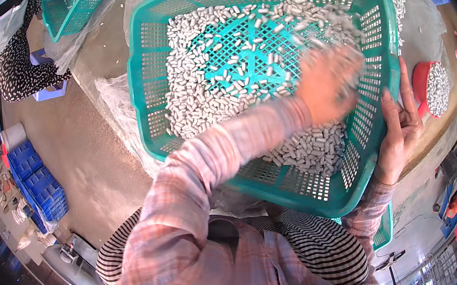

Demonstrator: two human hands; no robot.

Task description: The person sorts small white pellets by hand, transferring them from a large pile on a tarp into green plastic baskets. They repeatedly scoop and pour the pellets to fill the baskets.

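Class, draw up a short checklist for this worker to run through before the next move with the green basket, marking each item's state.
1. Right-hand grip on the green basket's right rim: ok.
2. Left-hand grip inside the basket: ok.
3. Left-hand grip free of pieces: cannot tell, motion blur.
4. Greyish pieces spread evenly: not ok, mesh shows mid-basket.
5. Red container outside the basket: ok.

L hand (329,80), blurred, amid sm. grey pcs (199,97) in green bskt (138,91), R hand (400,131) at its rim (390,23)
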